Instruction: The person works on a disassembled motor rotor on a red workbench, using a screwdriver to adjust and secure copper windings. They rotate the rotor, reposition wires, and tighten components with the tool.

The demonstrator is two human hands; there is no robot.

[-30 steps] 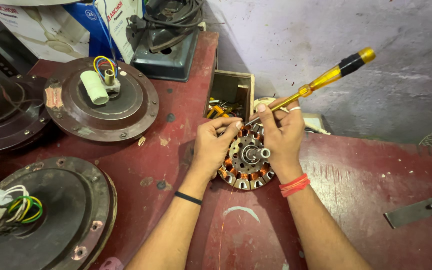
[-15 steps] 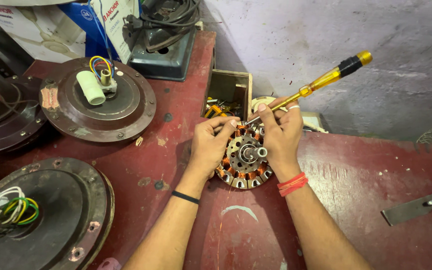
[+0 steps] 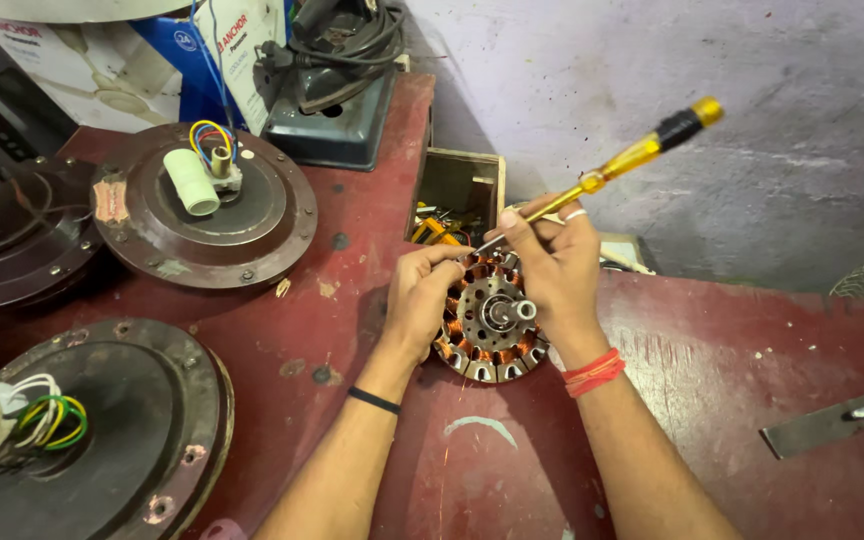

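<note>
Head view, looking down: your left hand (image 3: 420,300) is closed around the left rim of the round fan stator with copper-coloured windings and a steel shaft at its centre (image 3: 490,318), which sits tilted on the worn red tabletop (image 3: 712,370) between your two forearms. Your right hand (image 3: 550,262) is wrapped shut on the metal shank of the long screwdriver with a clear yellow handle and black collar (image 3: 642,152), gripping low, near the tip, with the handle angled up and away to the right. The tip meets the upper edge of the stator, close to your left fingertips; the exact slot it touches is hidden by your fingers.

To work this well, keep the left grip firm so the stator cannot turn or slide, and hold those fingertips out of the line of the blade in case it slips. Press with small, controlled moves; the windings look thin and would likely nick easily. Staying choked down on the shank, as you are, gives finer control than the far handle would.

Around you lie a brown round motor housing with coloured wires and a pale green cap (image 3: 202,205), another dark housing at lower left (image 3: 102,430), and a small open wooden box of parts (image 3: 460,190) just behind the stator.
</note>
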